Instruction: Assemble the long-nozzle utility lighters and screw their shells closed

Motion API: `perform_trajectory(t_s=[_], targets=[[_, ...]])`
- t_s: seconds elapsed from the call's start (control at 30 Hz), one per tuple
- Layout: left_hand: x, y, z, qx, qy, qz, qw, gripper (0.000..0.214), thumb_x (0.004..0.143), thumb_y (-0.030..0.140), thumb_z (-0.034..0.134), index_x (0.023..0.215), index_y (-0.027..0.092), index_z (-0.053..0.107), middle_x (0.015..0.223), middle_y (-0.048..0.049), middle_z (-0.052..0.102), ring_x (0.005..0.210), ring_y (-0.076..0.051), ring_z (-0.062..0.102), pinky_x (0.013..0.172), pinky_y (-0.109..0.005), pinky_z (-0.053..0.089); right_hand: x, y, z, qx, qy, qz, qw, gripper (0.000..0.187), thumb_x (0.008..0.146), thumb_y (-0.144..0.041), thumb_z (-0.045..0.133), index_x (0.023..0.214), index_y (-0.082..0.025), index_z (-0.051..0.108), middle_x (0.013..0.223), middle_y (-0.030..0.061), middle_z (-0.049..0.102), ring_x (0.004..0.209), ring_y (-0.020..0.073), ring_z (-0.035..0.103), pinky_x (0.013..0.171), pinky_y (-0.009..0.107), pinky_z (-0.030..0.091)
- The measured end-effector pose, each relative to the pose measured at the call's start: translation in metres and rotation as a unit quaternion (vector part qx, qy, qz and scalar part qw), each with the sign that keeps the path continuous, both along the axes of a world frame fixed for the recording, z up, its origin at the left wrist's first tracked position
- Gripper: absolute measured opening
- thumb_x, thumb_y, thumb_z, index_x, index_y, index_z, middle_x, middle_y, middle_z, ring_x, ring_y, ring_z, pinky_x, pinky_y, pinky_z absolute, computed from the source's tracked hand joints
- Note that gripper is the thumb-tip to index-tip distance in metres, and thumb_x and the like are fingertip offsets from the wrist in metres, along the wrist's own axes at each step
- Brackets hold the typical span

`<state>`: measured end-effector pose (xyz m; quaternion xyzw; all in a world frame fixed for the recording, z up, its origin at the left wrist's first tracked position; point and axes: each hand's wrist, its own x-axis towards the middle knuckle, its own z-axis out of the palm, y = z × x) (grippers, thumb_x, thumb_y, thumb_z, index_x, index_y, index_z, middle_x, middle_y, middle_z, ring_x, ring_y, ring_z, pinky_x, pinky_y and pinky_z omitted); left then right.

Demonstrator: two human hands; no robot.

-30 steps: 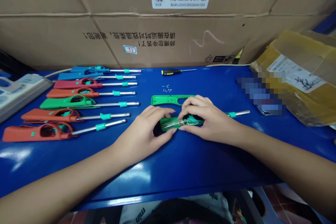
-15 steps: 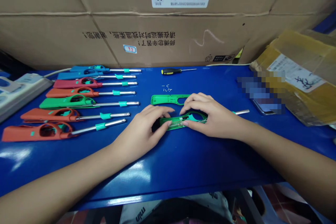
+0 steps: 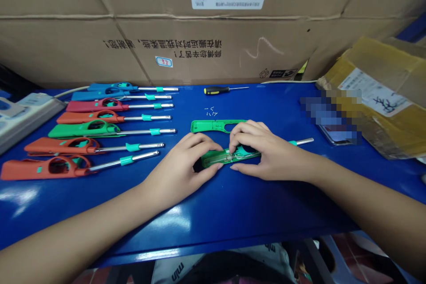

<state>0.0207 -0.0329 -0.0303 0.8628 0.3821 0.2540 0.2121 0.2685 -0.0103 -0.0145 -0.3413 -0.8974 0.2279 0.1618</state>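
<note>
An opened green lighter (image 3: 216, 156) lies on the blue table, its clear fuel tank and inner parts showing. My left hand (image 3: 189, 159) grips its left end between thumb and fingers. Over its middle, my right hand (image 3: 266, 151) is closed, with the fingertips at the parts beside the turquoise trigger; the thumb rests at the near edge. The lighter's metal tube (image 3: 304, 141) sticks out beyond my right hand. Just behind lies the loose green half shell (image 3: 209, 126), inner side up, its right end partly hidden by my right hand.
Several long-nosed lighters (image 3: 80, 130) lie in a column at left, beside a white power strip (image 3: 29, 111). A screwdriver (image 3: 216, 90) and small screws (image 3: 211, 111) lie at the back. A phone (image 3: 336, 128) and taped carton (image 3: 379, 97) stand right; a large cardboard box (image 3: 166, 31) closes off the back.
My right fingers have curled and shifted onto the lighter's middle, and the thumb has moved down to its near edge. My left hand keeps its grip, with the thumb shifted slightly right.
</note>
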Motion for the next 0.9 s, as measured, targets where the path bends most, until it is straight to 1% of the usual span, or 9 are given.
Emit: perform_trajectory(t_s=[0.1,0.23,0.4,0.53,0.67,0.9], targets=[[0.0007,-0.0001,0.0001,0.001,0.000,-0.011,1.000,0.015,0.094,0.025,0.065,0.108,0.021,0.070,0.112,-0.0056,0.066,0.106,-0.020,0.060,0.096,-0.038,0.051,0.0002,0.0000,-0.0002,0.004,0.007,-0.002,1.000,0.018,0.088,-0.035,0.071,0.099,-0.025,0.060,0.112,0.0025,0.061,0.114,0.0212,0.053,0.100,0.038,0.033],[0.0018,-0.0009,-0.0003,0.008,0.001,-0.010,1.000,0.013,0.093,0.023,0.067,0.105,0.019,0.071,0.111,-0.0063,0.067,0.105,-0.020,0.060,0.095,-0.038,0.051,-0.0002,0.0001,-0.0003,0.008,0.014,-0.003,1.000,0.018,0.088,-0.034,0.071,0.098,-0.025,0.060,0.111,0.0034,0.062,0.112,0.0223,0.054,0.099,0.039,0.034],[0.0025,-0.0023,0.0029,0.062,-0.032,-0.008,0.998,0.011,0.093,0.020,0.068,0.103,0.019,0.072,0.108,-0.0059,0.069,0.103,-0.019,0.062,0.093,-0.036,0.051,-0.0010,-0.0008,0.0002,0.006,0.016,-0.008,1.000,0.019,0.086,-0.035,0.072,0.097,-0.024,0.061,0.111,0.0031,0.062,0.112,0.0221,0.054,0.099,0.041,0.034],[0.0028,-0.0021,0.0055,0.101,-0.036,-0.007,0.994,0.010,0.092,0.021,0.069,0.101,0.018,0.072,0.107,-0.0072,0.071,0.101,-0.020,0.063,0.091,-0.036,0.051,-0.0006,-0.0008,0.0007,0.002,0.023,-0.010,1.000,0.012,0.090,-0.035,0.067,0.093,-0.023,0.065,0.110,0.0037,0.062,0.112,0.0218,0.055,0.101,0.042,0.034],[0.0017,-0.0020,0.0049,0.103,-0.030,-0.004,0.994,0.009,0.092,0.021,0.069,0.100,0.018,0.072,0.107,-0.0074,0.071,0.101,-0.020,0.063,0.090,-0.037,0.052,-0.0005,0.0008,-0.0006,-0.011,0.037,-0.007,0.999,0.014,0.097,-0.031,0.058,0.087,-0.022,0.064,0.110,0.0043,0.063,0.114,0.0205,0.055,0.103,0.041,0.033],[0.0009,-0.0039,0.0045,0.092,-0.033,0.003,0.995,0.010,0.092,0.023,0.069,0.101,0.021,0.072,0.107,-0.0064,0.072,0.100,-0.021,0.062,0.090,-0.038,0.052,-0.0019,0.0007,-0.0015,-0.049,0.067,-0.026,0.996,0.009,0.096,-0.028,0.060,0.088,-0.023,0.062,0.109,0.0051,0.063,0.113,0.0210,0.057,0.102,0.043,0.037]])
